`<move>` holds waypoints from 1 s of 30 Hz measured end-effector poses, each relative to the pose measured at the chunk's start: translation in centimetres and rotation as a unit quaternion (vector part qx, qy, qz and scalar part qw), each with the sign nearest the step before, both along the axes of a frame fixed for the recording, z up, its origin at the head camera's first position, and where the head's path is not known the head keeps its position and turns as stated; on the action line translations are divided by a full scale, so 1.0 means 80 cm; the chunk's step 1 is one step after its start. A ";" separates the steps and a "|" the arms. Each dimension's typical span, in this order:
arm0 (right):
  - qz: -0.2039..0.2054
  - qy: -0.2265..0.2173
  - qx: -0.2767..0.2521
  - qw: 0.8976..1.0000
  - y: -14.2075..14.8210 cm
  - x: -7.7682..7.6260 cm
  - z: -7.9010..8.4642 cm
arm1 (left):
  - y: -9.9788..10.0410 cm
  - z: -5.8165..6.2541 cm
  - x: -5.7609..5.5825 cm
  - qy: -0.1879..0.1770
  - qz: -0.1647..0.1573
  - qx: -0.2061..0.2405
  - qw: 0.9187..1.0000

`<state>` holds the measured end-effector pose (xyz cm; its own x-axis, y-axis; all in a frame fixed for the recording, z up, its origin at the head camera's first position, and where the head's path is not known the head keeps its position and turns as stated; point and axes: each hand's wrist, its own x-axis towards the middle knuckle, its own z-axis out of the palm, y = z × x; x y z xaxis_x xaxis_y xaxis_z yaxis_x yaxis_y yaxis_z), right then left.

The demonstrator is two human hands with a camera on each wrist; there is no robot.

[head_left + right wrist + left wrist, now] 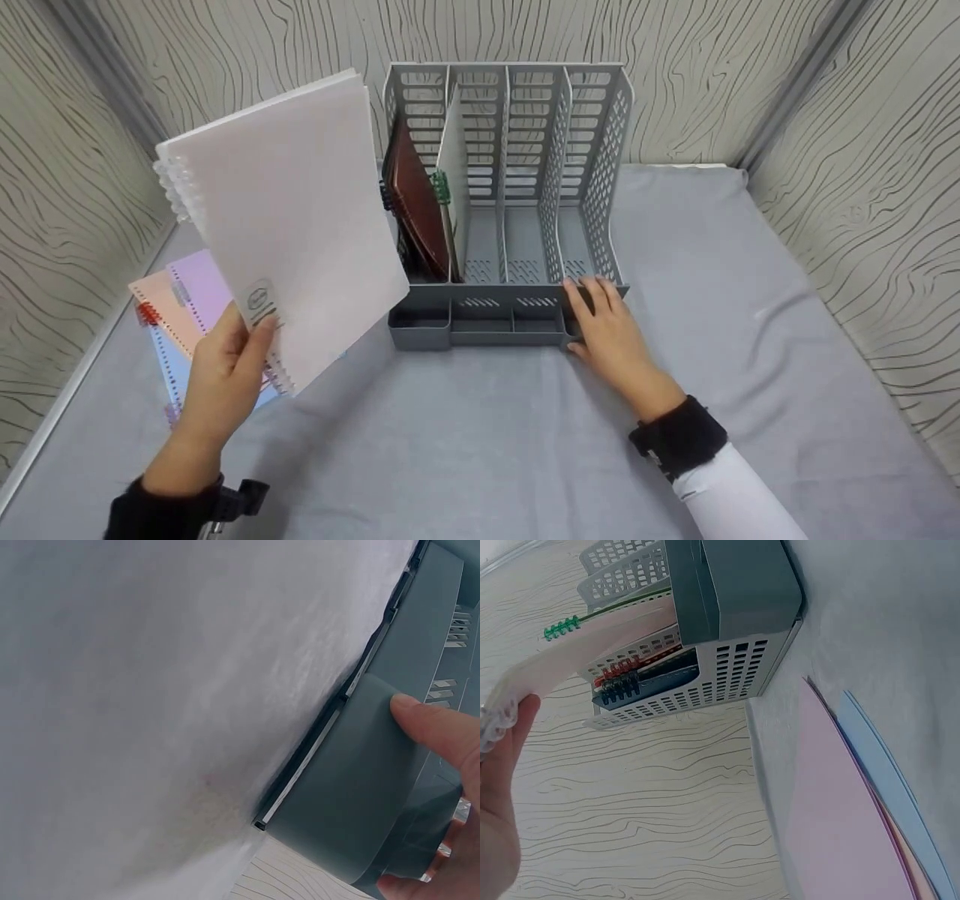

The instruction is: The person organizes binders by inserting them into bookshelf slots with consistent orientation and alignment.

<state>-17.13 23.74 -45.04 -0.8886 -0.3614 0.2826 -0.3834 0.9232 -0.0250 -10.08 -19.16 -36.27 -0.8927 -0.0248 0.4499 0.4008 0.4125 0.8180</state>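
My left hand (225, 375) pinches a pale pink ring-bound notebook (300, 225) near its lower left corner, thumb on the cover. The notebook is raised and tilted, its clear rings facing left; its lower right corner overlaps the grey file organizer (480, 339) in the head view. In the left wrist view the notebook (562, 660) extends beside green binding rings (561, 628). My right hand (611, 330) grips the organizer's front right corner. In the right wrist view its thumb (420, 716) presses the small front tray, with other fingers bent around the far side.
A brown-covered notebook (420, 202) and a white, green-ringed notebook (452, 165) stand toward the organizer's left side. Purple (201, 285), orange (161, 300) and blue (171, 367) notebooks overlap on the grey cloth at left. Wood-grain patterned walls surround the table.
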 end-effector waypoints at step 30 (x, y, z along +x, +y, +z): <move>0.013 0.016 -0.002 1.000 0.000 0.000 -0.001 | 0.098 -0.003 -0.027 0.196 -0.048 -0.050 0.978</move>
